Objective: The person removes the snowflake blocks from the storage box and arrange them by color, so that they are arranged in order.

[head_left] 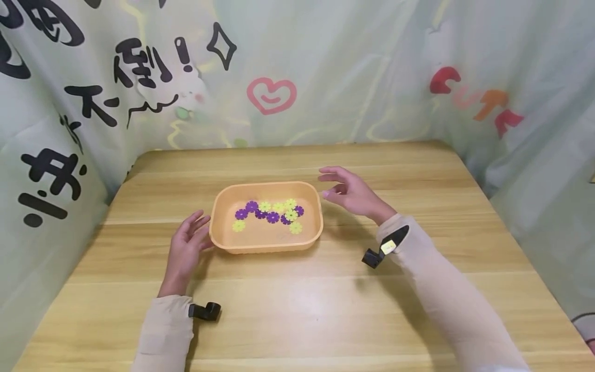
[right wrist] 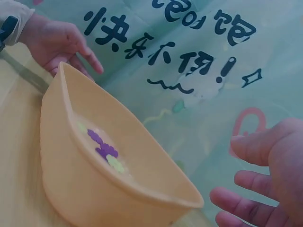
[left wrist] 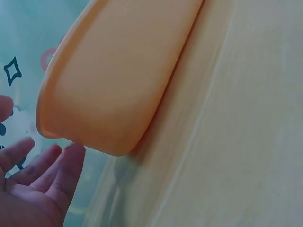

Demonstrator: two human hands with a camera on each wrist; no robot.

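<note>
An orange plastic basin [head_left: 266,247] stands on the wooden table, rounded at its corners. Inside lie several purple flower-shaped pieces [head_left: 272,217] and several yellow flower-shaped pieces [head_left: 295,228], spread mostly across the middle. My left hand [head_left: 187,250] is beside the basin's left end, its fingers loosely bent; in the left wrist view the fingertips [left wrist: 75,150] come right up to the basin wall, and whether they touch it I cannot tell. Off the right end, my right hand [head_left: 351,194] hovers apart from the rim with relaxed fingers and holds nothing.
The wooden table [head_left: 297,315] reaches back to a pale green curtain [head_left: 334,67] with painted lettering and a pink heart. Black wrist cameras are strapped over both sleeves. A dark cable [head_left: 582,315] shows at the far right edge.
</note>
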